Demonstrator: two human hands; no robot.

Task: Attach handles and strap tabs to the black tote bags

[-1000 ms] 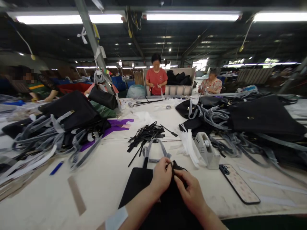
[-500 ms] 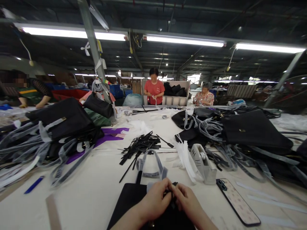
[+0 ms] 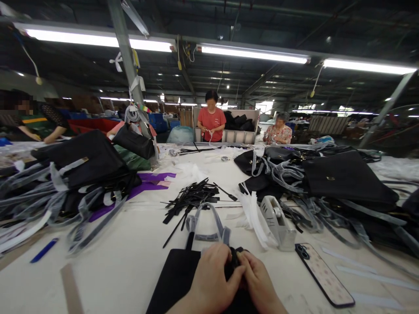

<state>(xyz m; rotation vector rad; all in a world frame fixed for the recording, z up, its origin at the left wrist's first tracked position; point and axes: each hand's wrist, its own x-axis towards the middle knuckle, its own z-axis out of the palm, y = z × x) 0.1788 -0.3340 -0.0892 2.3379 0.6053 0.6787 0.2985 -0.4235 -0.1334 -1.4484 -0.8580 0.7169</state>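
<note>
A black bag (image 3: 178,272) lies on the table right in front of me, its wrapped handle (image 3: 212,218) looping away from me in cloudy plastic. Over the bag's upper right part, my left hand (image 3: 214,274) is closed with curled fingers on a black strap (image 3: 235,257). My right hand (image 3: 257,272) pinches the same dark piece from the other side, thumb and fingers together. Both hands nearly touch. Much of the strap and the bag beneath is hidden by my fingers.
Beyond the bag lies a heap of black strips (image 3: 193,196). White strips (image 3: 257,218), a tape dispenser (image 3: 276,222) and a phone (image 3: 324,274) are to the right. Black bags are piled left (image 3: 81,159) and right (image 3: 350,179). A blue strip (image 3: 44,250) lies left. Co-workers stand across the table.
My left hand has turned and shifted slightly, its thumb now reaching toward the right hand. My fingers have parted a little, showing more of the black strap between them.
</note>
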